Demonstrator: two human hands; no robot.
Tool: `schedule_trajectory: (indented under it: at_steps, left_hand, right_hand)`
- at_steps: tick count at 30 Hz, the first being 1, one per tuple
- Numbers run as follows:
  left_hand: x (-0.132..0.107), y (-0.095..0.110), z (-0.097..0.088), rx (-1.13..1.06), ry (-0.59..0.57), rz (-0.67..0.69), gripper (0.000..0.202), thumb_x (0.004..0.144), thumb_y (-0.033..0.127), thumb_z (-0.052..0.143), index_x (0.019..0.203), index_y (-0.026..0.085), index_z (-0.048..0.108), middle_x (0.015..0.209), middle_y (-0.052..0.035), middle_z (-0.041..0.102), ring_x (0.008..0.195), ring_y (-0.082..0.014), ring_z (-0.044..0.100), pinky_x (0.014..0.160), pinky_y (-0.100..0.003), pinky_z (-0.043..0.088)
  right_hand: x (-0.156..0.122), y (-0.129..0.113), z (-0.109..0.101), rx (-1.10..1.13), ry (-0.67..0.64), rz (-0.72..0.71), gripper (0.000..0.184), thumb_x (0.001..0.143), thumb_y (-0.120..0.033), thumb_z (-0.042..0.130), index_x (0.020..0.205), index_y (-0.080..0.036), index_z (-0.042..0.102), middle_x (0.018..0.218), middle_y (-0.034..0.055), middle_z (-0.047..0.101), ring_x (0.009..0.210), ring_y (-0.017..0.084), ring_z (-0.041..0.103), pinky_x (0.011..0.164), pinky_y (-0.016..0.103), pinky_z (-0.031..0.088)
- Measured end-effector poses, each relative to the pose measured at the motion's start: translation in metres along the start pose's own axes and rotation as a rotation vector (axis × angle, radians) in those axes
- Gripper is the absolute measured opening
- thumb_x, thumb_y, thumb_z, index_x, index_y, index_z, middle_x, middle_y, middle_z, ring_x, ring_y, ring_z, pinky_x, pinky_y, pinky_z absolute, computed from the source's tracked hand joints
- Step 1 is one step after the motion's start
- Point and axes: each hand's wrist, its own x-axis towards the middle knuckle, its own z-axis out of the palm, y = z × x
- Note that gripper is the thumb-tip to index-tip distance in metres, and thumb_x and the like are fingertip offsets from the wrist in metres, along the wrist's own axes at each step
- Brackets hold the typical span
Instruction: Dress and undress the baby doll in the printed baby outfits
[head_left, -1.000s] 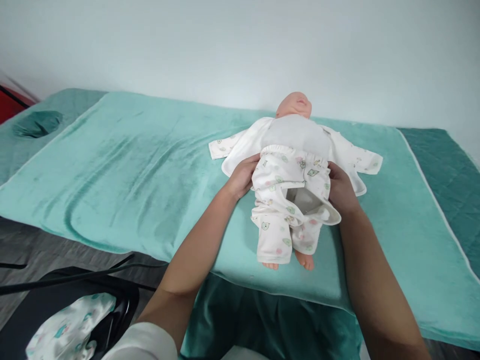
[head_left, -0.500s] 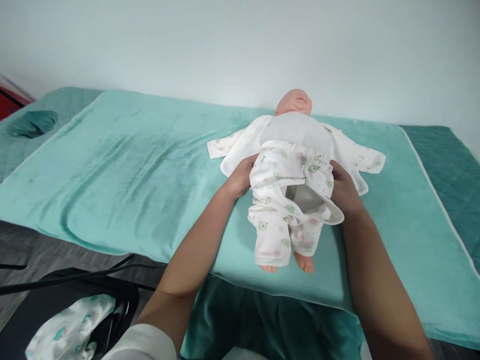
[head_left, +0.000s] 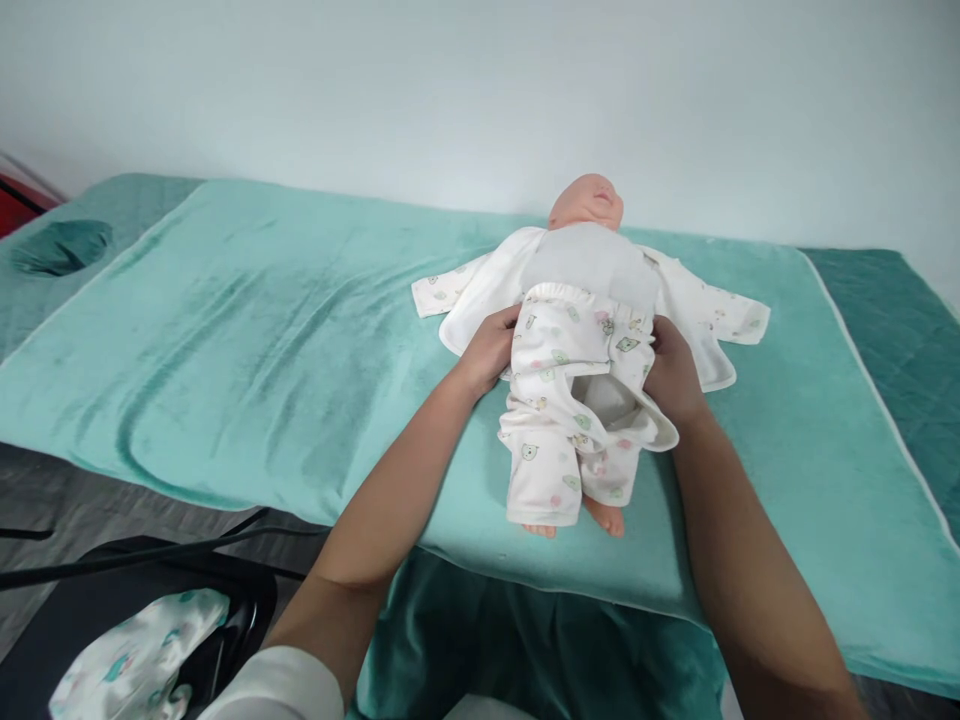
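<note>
A baby doll [head_left: 589,200] lies on its back, its head towards the wall. It wears white printed baby pants [head_left: 559,335], with an opening at the crotch and both feet showing below the cuffs. Its white jacket [head_left: 491,275] is spread open to both sides over a pale grey torso. My left hand [head_left: 491,350] is closed at the left side of the pants, below the waistband. On the opposite side my right hand [head_left: 673,370] grips the pants near the hip. Some fingertips of both hands are hidden behind the cloth.
A green velvet cover [head_left: 300,330] lies over the padded bed, which has a face hole [head_left: 64,247] at the far left. A white wall [head_left: 450,100] runs behind it. At the lower left, a printed cloth [head_left: 139,655] lies on a black chair [head_left: 67,610].
Both hands have come slightly inwards at the pants' sides. The doll's feet have shifted slightly up and the pants look a little narrower at the hips.
</note>
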Motion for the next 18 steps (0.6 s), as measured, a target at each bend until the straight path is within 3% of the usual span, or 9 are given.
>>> schedule_trajectory:
  at_steps: [9,13,18]
  left_hand:
    - [0.008,-0.008,0.003,0.019,0.122,0.052,0.018,0.077,0.021,0.068,0.092,0.018,0.077,0.1,-0.0034,0.078,0.101,-0.0209,0.069,0.096,-0.033,0.052]
    - [0.012,-0.008,0.001,0.23,0.179,0.153,0.013,0.079,0.016,0.062,0.082,0.019,0.075,0.095,-0.0027,0.075,0.101,-0.0197,0.064,0.094,-0.03,0.048]
    - [0.016,-0.011,-0.002,0.49,0.242,0.251,0.017,0.078,0.01,0.057,0.072,0.019,0.07,0.086,-0.0025,0.07,0.087,-0.0193,0.058,0.085,-0.03,0.044]
  right_hand:
    - [0.002,-0.009,0.007,0.046,0.106,-0.031,0.019,0.074,-0.037,0.078,0.086,-0.024,0.073,0.087,0.0019,0.074,0.088,0.024,0.068,0.083,0.039,0.057]
    - [0.002,-0.009,0.007,0.038,0.097,-0.038,0.019,0.074,-0.038,0.079,0.085,-0.025,0.072,0.087,0.0012,0.074,0.087,0.024,0.069,0.083,0.038,0.057]
    - [0.003,0.002,0.004,-0.084,0.113,-0.038,0.02,0.075,-0.041,0.077,0.084,-0.023,0.071,0.083,0.0015,0.072,0.082,0.022,0.065,0.078,0.036,0.055]
